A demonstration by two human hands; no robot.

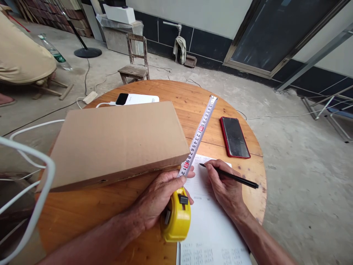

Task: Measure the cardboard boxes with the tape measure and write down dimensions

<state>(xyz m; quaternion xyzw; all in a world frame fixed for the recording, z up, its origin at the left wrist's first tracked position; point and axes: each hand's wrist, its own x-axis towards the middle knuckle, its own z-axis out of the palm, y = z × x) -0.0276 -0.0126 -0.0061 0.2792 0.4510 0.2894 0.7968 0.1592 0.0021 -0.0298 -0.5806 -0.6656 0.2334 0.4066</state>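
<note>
My left hand (158,197) is closed on a yellow tape measure (179,217), thumb and fingers pinching the blade (197,138) near its case. The drawn-out blade points away over the table, passing the near right corner of a brown cardboard box (121,138). A black pen (234,176) is gripped in my right hand (227,187), its tip at the upper part of a white sheet of paper (212,221). Handwritten rows show at the top and bottom of the sheet. Part of the paper is hidden under my hands and the tape case.
A phone in a red case (235,137) lies at the right of the round wooden table (176,90). Behind the box is a white power bank (140,99) with a cable. Thick white cables (46,176) loop at left. Beyond stands a small wooden chair (135,60).
</note>
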